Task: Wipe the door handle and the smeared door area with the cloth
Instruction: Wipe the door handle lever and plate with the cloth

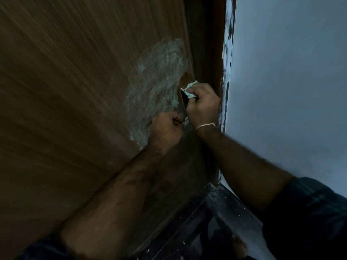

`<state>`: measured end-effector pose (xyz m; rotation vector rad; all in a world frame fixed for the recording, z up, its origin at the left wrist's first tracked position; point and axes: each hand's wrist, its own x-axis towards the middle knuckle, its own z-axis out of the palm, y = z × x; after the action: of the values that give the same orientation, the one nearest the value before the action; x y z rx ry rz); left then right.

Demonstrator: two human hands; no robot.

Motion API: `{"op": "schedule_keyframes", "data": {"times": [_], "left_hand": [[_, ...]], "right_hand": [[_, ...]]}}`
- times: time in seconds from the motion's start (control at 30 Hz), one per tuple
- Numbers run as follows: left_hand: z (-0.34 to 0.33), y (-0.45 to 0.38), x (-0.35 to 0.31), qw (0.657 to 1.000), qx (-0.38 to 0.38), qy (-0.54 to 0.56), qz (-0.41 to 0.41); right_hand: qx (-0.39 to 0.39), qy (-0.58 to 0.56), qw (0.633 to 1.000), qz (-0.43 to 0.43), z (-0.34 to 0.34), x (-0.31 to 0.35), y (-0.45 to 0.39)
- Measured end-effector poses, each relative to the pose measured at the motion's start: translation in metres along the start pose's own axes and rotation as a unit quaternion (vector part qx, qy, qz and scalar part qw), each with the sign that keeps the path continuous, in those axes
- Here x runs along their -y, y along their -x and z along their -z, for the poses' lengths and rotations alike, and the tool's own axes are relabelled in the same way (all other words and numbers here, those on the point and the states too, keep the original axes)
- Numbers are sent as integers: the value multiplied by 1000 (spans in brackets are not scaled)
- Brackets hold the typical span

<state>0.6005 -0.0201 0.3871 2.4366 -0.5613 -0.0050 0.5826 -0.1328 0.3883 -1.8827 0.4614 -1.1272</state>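
The right hand point(203, 106) is gripping a small wad of white cloth point(190, 89), its fingers curled round the fabric, and is pressing it against the dark metal door handle point(183, 97) near the door's edge. Only a sliver of the handle is showing beside the cloth, so its shape cannot be told. A thin bangle point(205, 126) is circling the right wrist. Just below and to the left, the left hand point(166, 131) is lying against the door as a closed fist; a small pale glint is showing at its fingers, but whether it is holding anything cannot be told. Both forearms are reaching up from dark sleeves at the bottom of the view.

A pale, whitish smear point(157, 85) is spreading across the brown wooden door point(75, 91), running from just above the handle down to the left fist. The dark door frame point(204, 44) is standing right of the door, with a pale blue-grey wall point(291, 81) beyond it. A bare foot point(239, 246) is showing on the dark floor point(197, 231) below.
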Motion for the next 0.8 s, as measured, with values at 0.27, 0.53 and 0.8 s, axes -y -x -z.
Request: {"op": "schedule_keyframes", "data": {"times": [0.27,0.53,0.8], "left_hand": [[0,-1,1,1000,7,-10,0],[2,0,0,1000,4,-15,-15],[1,1,1,1000,7,9,-9]], "right_hand": [[36,17,999,5,3,13,-14],[105,105,988,39,2,11,-19],[232,223,898,300,14,-11,-15]]}}
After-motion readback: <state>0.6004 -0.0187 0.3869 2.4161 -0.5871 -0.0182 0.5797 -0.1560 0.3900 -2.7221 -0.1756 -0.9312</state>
